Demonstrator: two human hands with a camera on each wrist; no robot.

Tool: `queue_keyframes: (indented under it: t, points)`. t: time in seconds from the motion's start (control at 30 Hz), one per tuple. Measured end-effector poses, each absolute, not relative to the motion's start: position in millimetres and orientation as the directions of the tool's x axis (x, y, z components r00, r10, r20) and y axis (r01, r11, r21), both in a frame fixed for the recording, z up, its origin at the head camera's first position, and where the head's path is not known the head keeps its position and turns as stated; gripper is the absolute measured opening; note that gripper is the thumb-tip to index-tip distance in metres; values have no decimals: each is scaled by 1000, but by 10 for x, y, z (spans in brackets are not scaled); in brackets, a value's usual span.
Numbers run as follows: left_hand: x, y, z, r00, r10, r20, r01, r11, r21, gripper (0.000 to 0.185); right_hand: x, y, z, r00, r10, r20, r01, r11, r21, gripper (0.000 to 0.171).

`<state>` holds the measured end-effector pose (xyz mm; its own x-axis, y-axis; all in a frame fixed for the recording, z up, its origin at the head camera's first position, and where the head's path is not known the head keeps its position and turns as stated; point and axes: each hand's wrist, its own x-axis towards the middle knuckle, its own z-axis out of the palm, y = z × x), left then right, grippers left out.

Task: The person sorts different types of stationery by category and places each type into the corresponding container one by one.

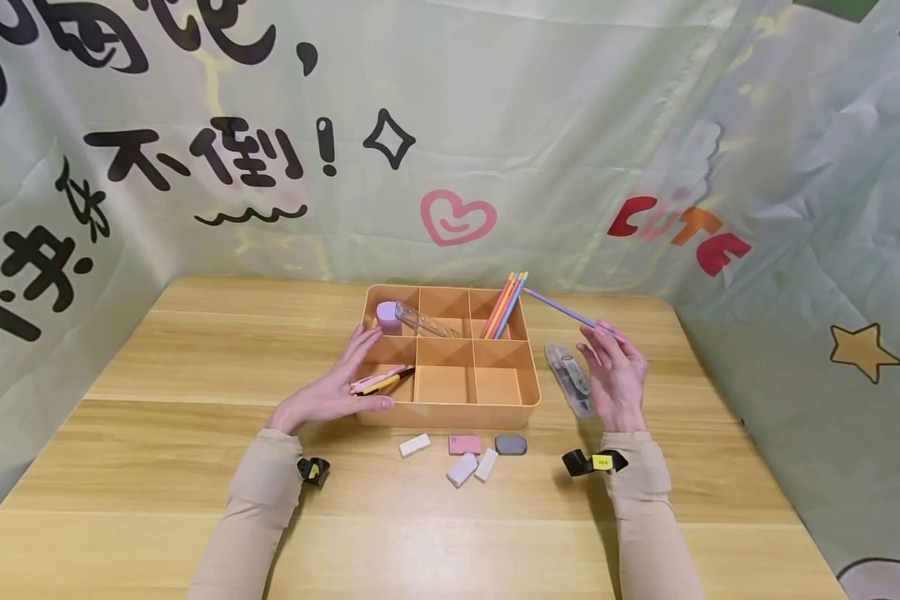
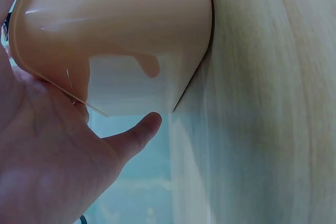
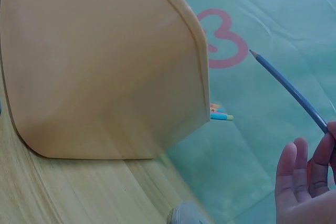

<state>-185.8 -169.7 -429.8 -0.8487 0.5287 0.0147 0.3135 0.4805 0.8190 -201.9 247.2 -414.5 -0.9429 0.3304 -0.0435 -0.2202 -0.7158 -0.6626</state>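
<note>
Your right hand (image 1: 617, 379) is pinching a purple pencil (image 1: 566, 312) at its back end, fingertips curled round it, the rest of the fingers loosely upright. The pencil slants away from your fingers toward the orange organizer tray (image 1: 450, 410), its point hanging just over the far right compartment where a bunch of coloured pencils (image 1: 504, 304) already stands. Right below your palm lies a clear plastic case (image 1: 570, 381) on the wooden table (image 1: 157, 467).

Your left hand (image 1: 330, 393) rests flat against the tray's near left corner, fingers straight and holding nothing, thumb along the front wall. Just past your fingertips, a pink pen (image 1: 378, 379) and a yellow-black pen (image 1: 386, 383) lie in that compartment. Near your wrists, in front of the tray, sit several erasers (image 1: 465, 454).
</note>
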Motion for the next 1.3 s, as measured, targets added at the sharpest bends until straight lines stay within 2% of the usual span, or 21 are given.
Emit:
queue_keyframes:
  t: [0.4,0.57,0.7,0.8,0.93,1.07,1.3]
  points:
    - [-1864,-1682,-4297,-849,528,14,311,478,822,114,-2054,2490,-4124,-945,320,-61,-196,-709,-677,4]
    - [-1859,-1686,-4293,-851,525,10,304,477,825,114,-2190,2491,-3996,-955,295,-35,-171,-641,-748,9]
    - [-1855,-1686,-4288,-853,523,9,301,477,826,113,-2374,2454,-3868,-952,296,71,-209,-466,-860,10]
    - [-1854,-1679,-4286,-853,522,7,298,475,828,113,-2521,2421,-3776,-953,266,149,-222,-272,-936,13]
    - [-1854,-1688,-4286,-854,520,3,289,470,834,113,-2718,2360,-3680,-964,186,187,-195,-26,-980,14]
    - [-1860,-1700,-4301,-853,521,3,285,463,839,114,-2886,2307,-3643,-981,123,148,-125,178,-976,14]
    - [-1874,-1700,-4316,-851,526,20,305,462,833,114,-3006,2224,-3650,-999,43,21,-3,384,-923,34]
